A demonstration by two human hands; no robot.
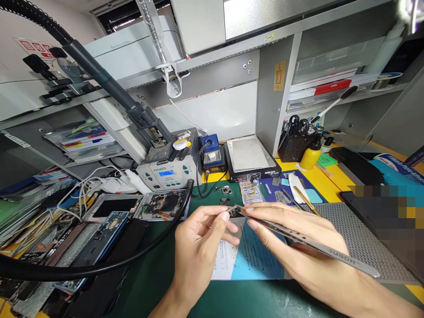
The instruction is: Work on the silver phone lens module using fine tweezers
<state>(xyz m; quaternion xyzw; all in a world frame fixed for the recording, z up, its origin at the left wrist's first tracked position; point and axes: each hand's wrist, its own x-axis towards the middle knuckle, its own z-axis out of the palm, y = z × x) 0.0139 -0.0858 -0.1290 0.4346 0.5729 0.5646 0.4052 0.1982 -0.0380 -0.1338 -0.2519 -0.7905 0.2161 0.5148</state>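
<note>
Above the green surface (159,274), near the middle of the view, the left hand (198,240) pinches a small dark component (232,211) between thumb and forefinger, the grip closed on its left end. The part sits at the very tips of those fingers, just beyond them toward the right, and is too small to make out in detail. The left palm faces right and slightly up, the remaining fingers curled loosely beneath, the forearm coming up from the lower edge.

From the right, the right hand (298,240) holds long metal tweezers (308,243), its grip wrapped on the shaft with the forefinger and thumb forward. The tweezers run from the lower right up to the left, and their tip meets the component where the left fingers hold it; whether the tips are clamped on the part or only touching cannot be told. The right hand lies knuckles-up, its wrist low and angled toward the lower right corner.

Beneath both hands lies a blue and white sheet (245,258). Behind them stand a grey rework station (165,172) with a lit display and a black hot plate (251,159), and an opened phone (162,205) lies to the left. A yellow bottle (311,154) stands further right.
</note>
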